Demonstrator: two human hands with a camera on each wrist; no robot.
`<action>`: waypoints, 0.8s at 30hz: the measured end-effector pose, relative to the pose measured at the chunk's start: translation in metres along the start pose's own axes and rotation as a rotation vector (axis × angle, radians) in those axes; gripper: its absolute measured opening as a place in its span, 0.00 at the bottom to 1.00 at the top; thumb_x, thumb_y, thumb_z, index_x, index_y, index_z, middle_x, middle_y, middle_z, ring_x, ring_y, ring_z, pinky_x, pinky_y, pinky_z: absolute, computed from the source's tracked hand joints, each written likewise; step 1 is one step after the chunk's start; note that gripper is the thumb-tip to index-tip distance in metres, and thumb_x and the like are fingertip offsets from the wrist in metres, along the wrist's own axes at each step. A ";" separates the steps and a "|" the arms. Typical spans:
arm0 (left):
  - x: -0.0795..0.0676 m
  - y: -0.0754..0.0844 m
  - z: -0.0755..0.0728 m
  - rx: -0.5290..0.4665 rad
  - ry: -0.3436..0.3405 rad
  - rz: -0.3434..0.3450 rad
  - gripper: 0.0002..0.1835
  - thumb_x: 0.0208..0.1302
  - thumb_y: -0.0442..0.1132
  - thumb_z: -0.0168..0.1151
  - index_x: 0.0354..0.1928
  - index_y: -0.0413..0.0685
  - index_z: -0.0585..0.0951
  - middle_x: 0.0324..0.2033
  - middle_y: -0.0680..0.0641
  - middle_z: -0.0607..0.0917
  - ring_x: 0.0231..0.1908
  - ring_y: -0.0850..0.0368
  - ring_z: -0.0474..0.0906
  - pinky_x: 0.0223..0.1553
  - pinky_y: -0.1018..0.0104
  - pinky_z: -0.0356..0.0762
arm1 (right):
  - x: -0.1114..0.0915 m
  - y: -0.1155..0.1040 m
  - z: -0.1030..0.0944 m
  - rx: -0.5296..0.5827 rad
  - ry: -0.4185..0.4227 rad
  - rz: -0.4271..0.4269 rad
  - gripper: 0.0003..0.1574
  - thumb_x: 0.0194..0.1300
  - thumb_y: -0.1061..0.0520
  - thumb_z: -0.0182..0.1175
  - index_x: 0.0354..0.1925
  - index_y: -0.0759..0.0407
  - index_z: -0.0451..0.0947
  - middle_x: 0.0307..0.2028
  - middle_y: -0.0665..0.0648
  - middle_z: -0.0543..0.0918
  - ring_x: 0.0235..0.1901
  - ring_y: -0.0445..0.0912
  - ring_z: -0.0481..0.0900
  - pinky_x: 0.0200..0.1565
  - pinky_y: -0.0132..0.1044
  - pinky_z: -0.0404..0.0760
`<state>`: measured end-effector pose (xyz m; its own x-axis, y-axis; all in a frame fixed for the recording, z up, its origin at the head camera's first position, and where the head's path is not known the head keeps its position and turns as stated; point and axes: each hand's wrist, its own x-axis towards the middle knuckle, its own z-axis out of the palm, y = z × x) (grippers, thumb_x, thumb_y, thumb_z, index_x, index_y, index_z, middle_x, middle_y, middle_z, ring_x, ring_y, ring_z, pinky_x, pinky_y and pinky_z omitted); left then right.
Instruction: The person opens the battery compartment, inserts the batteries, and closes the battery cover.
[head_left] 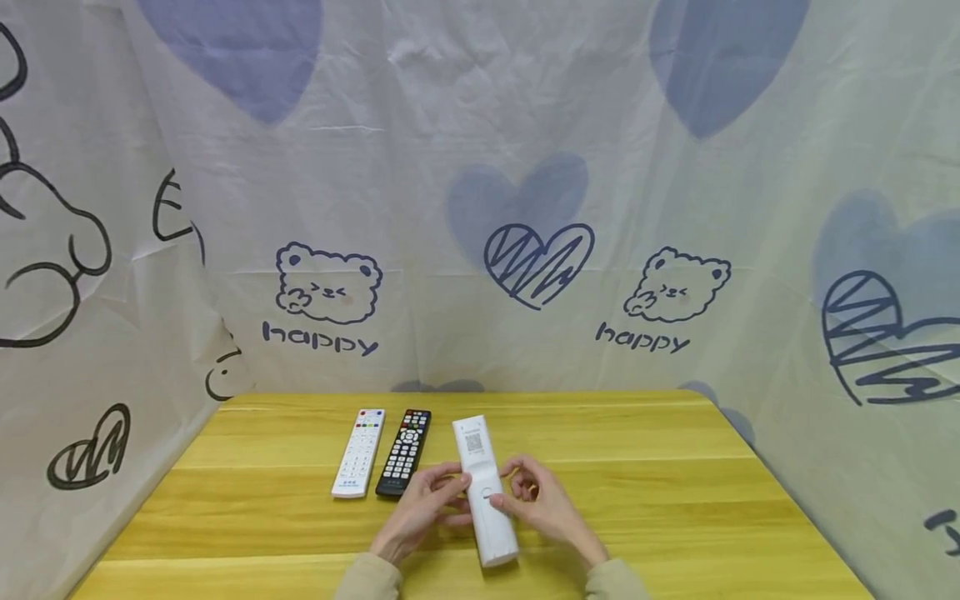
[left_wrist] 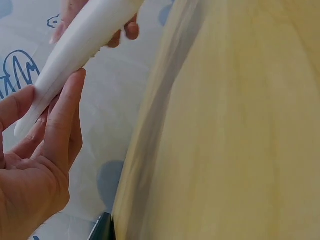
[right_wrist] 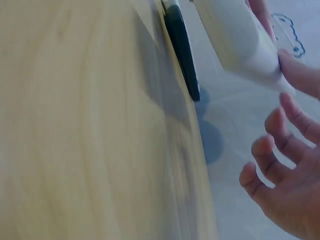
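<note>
A white remote control (head_left: 492, 527) is held above the table with its back up, a printed square code near its far end and a battery cover on its nearer half. My left hand (head_left: 422, 507) grips its left side, thumb on top and fingers beneath; the left wrist view shows this pinch on the remote (left_wrist: 75, 47). On the cover's latch rests the thumb of my right hand (head_left: 553, 510). In the right wrist view, the other fingers (right_wrist: 274, 167) are loosely bent and spread below the remote. The remote's button side is hidden in the head view.
Left of my hands, a white remote (head_left: 358, 454) and a black remote (head_left: 405, 450) lie side by side, buttons up. The wooden table (head_left: 660, 467) extends to both sides. Printed cloth (head_left: 442, 125) hangs behind and beside it.
</note>
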<state>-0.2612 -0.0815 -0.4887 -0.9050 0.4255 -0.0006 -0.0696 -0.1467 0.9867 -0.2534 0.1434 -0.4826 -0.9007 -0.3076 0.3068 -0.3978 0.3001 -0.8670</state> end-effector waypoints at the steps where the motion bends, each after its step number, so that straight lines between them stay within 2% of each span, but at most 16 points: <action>1: 0.000 0.001 0.000 -0.003 0.008 -0.003 0.28 0.74 0.39 0.58 0.66 0.24 0.67 0.41 0.48 0.88 0.36 0.60 0.83 0.46 0.60 0.90 | 0.000 0.001 -0.002 -0.018 0.031 0.029 0.16 0.62 0.58 0.70 0.45 0.64 0.77 0.25 0.54 0.72 0.24 0.33 0.65 0.28 0.24 0.65; 3: 0.000 0.002 0.000 -0.009 0.021 -0.009 0.28 0.74 0.39 0.57 0.66 0.24 0.67 0.40 0.48 0.88 0.37 0.60 0.83 0.46 0.61 0.90 | 0.000 0.003 -0.007 -0.060 0.101 0.091 0.12 0.63 0.58 0.69 0.42 0.62 0.80 0.26 0.50 0.72 0.24 0.33 0.65 0.28 0.23 0.65; 6: -0.001 0.003 0.000 -0.008 0.036 -0.020 0.28 0.74 0.40 0.57 0.66 0.25 0.67 0.40 0.48 0.88 0.37 0.60 0.83 0.45 0.61 0.90 | -0.003 0.007 -0.016 -0.186 0.199 0.173 0.08 0.63 0.61 0.68 0.40 0.62 0.82 0.27 0.51 0.73 0.23 0.36 0.64 0.26 0.24 0.64; 9: -0.001 0.002 0.000 -0.009 0.040 -0.025 0.29 0.74 0.40 0.57 0.67 0.25 0.67 0.40 0.48 0.88 0.37 0.60 0.83 0.45 0.62 0.90 | -0.008 0.012 -0.025 -0.359 0.245 0.244 0.12 0.63 0.62 0.67 0.45 0.63 0.82 0.35 0.58 0.77 0.28 0.42 0.68 0.27 0.29 0.66; 12: -0.001 0.002 -0.001 -0.011 0.040 -0.027 0.29 0.74 0.41 0.57 0.67 0.25 0.67 0.41 0.48 0.88 0.37 0.60 0.83 0.46 0.62 0.90 | -0.013 0.016 -0.033 -0.497 0.254 0.290 0.19 0.63 0.63 0.66 0.53 0.64 0.80 0.45 0.66 0.76 0.39 0.53 0.73 0.35 0.40 0.75; 14: -0.001 0.002 -0.001 -0.012 0.041 -0.030 0.29 0.74 0.41 0.57 0.67 0.26 0.67 0.41 0.48 0.88 0.37 0.60 0.82 0.45 0.62 0.90 | -0.015 0.018 -0.038 -0.535 0.244 0.304 0.22 0.62 0.64 0.65 0.56 0.66 0.78 0.50 0.71 0.74 0.46 0.60 0.73 0.42 0.49 0.78; 16: -0.001 0.001 -0.001 -0.009 0.040 -0.032 0.29 0.74 0.41 0.57 0.67 0.26 0.67 0.41 0.48 0.88 0.37 0.60 0.82 0.45 0.62 0.90 | -0.016 0.019 -0.041 -0.547 0.223 0.326 0.25 0.62 0.66 0.64 0.58 0.68 0.76 0.52 0.73 0.72 0.48 0.63 0.72 0.45 0.55 0.78; 24: 0.000 -0.001 -0.001 0.002 0.038 -0.031 0.29 0.74 0.41 0.57 0.67 0.25 0.67 0.40 0.48 0.88 0.37 0.60 0.82 0.44 0.62 0.90 | -0.019 0.022 -0.051 -0.553 0.180 0.395 0.29 0.62 0.65 0.63 0.62 0.68 0.74 0.52 0.75 0.71 0.46 0.64 0.72 0.45 0.56 0.78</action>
<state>-0.2619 -0.0827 -0.4895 -0.9176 0.3957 -0.0372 -0.0972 -0.1325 0.9864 -0.2541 0.2018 -0.4871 -0.9920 0.0592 0.1115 -0.0221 0.7882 -0.6151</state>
